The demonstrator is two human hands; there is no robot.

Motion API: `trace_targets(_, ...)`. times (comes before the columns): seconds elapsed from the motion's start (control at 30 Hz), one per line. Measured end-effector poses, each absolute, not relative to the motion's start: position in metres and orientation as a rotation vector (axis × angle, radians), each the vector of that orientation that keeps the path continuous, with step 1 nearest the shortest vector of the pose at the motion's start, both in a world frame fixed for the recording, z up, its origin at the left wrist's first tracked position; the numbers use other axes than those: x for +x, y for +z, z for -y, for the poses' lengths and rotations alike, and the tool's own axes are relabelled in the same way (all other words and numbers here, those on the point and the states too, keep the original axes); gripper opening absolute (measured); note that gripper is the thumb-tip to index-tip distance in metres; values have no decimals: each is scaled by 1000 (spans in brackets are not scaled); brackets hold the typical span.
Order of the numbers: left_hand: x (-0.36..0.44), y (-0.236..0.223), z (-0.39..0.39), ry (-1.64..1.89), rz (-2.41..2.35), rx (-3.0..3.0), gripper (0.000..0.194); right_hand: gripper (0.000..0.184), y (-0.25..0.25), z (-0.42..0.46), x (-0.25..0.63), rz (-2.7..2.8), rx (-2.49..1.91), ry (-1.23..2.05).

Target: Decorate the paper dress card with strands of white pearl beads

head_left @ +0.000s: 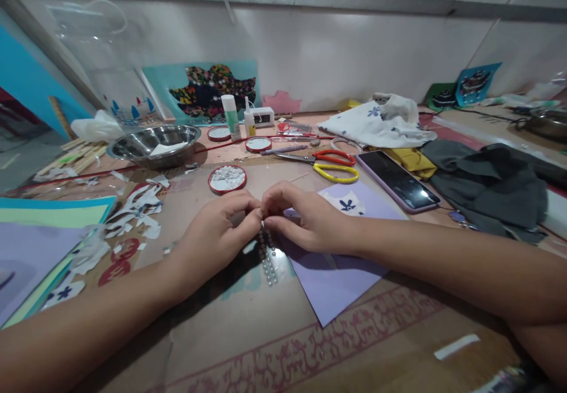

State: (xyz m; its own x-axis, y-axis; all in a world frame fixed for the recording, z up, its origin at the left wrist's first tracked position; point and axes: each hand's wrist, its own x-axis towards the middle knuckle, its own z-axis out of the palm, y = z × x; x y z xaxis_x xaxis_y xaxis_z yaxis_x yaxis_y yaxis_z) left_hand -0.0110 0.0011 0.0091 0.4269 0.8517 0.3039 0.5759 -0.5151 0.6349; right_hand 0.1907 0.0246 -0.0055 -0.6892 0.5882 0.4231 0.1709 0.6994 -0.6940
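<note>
My left hand (221, 236) and my right hand (310, 216) meet in front of me, thumbs and forefingers pinched together at the tips. From between them a strip of small pearl beads (269, 266) hangs down or lies towards me, its upper end hidden by the fingers. Under my right hand lies a sheet of purple paper (328, 298), with a white cloth cutout with a dark blue flower (348, 204) on it. Just beyond my left hand sits a red-rimmed lid (227, 191) filled with white bits.
Scissors (336, 165) with red and yellow handles and a phone (396, 180) lie behind the paper. A metal bowl (119, 150), glue stick (230, 115) and glue bottle (249, 122) stand farther back. Cloth scraps (142, 207) lie left; dark fabric (482, 186) lies right.
</note>
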Motion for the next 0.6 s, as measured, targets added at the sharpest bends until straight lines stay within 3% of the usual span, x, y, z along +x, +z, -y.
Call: trace_targets(0.6, -11, 9, 2, 914, -1179, 2319, 22, 8, -7, -28, 193, 2223, -603, 717)
